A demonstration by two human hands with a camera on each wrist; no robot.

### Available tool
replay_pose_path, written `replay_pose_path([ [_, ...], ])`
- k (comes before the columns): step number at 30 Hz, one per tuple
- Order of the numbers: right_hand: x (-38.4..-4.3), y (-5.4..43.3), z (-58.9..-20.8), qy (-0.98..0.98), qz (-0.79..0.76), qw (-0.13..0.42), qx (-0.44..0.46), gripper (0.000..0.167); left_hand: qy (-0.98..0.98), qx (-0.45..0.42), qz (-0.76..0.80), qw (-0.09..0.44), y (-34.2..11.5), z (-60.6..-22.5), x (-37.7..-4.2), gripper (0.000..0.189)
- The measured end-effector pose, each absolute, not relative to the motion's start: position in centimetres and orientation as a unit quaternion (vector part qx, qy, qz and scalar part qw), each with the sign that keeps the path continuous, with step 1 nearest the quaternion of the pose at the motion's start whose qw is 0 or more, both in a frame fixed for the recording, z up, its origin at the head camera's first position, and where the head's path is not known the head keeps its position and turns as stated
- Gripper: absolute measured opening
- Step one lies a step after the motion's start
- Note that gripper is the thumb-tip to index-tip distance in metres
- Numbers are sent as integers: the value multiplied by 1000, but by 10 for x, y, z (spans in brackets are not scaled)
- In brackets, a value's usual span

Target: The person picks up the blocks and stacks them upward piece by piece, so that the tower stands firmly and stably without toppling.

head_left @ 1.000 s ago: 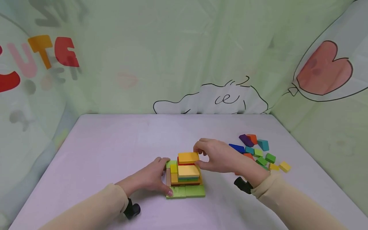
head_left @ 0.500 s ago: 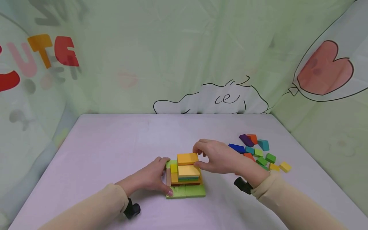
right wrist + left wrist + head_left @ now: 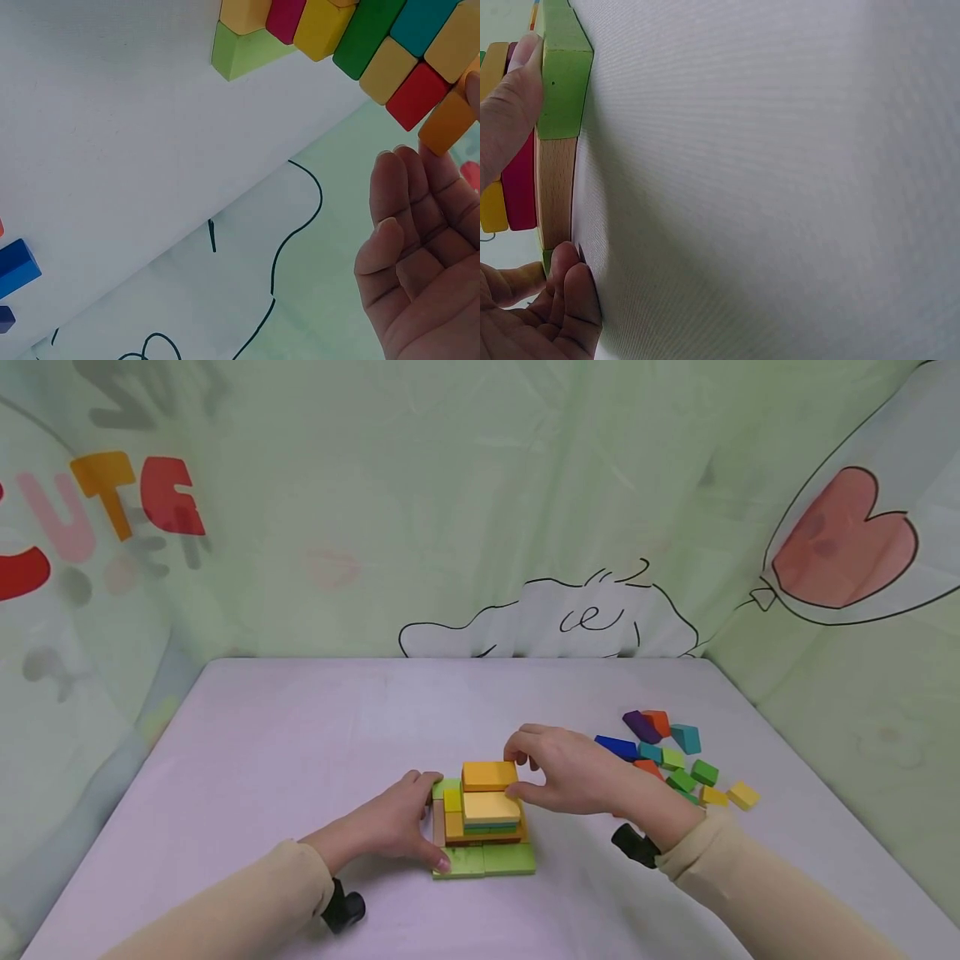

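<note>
A stepped stack of wooden building blocks point(image 3: 491, 827) stands on the table, with light green blocks point(image 3: 510, 858) at its foot. My right hand point(image 3: 573, 768) pinches the orange block point(image 3: 489, 776) on top, thumb on the near side and fingertips at the far end. In the right wrist view that orange block point(image 3: 448, 124) sits against a red block point(image 3: 418, 96). My left hand point(image 3: 397, 818) spans the base from the left. Its thumb lies on the front green block point(image 3: 564, 90), and its curled fingers are at the far end, past a bare-wood block point(image 3: 556, 191).
Several loose blocks lie right of the stack: purple point(image 3: 642, 726), blue point(image 3: 617, 747), green point(image 3: 704, 772) and yellow point(image 3: 743, 795) ones among them. The white table point(image 3: 300, 727) is backed by a printed cloth wall point(image 3: 360, 510).
The orange top block has shifted slightly nearer and to the left with my right hand, covering the red block beneath it in the head view. My left hand stays in place.
</note>
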State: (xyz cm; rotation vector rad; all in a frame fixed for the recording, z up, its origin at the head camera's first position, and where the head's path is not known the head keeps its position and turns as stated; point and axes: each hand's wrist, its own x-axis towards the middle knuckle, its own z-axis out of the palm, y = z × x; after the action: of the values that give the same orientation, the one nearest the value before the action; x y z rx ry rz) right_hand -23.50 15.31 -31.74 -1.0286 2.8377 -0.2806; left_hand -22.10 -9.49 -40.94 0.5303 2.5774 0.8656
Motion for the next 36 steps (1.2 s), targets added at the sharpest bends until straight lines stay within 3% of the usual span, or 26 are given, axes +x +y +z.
replay_pose_path([
  [9, -235, 152, -317, 936, -93, 61, -333, 28, 914, 192, 307, 182, -95, -410, -221, 116],
  [16, -235, 157, -311, 944, -105, 71, -305, 37, 915, 191, 305, 181, -95, -410, -221, 115],
  [25, -257, 220, -309, 961, -162, 31, -221, 29, 917, 186, 300, 184, -96, -409, -221, 117],
  [30, -273, 267, -335, 971, -140, 90, -172, 30, 918, 183, 299, 183, -97, -408, -220, 116],
  [36, -263, 285, -362, 963, -107, 180, -170, 48, 917, 183, 303, 183, -95, -409, -219, 116],
])
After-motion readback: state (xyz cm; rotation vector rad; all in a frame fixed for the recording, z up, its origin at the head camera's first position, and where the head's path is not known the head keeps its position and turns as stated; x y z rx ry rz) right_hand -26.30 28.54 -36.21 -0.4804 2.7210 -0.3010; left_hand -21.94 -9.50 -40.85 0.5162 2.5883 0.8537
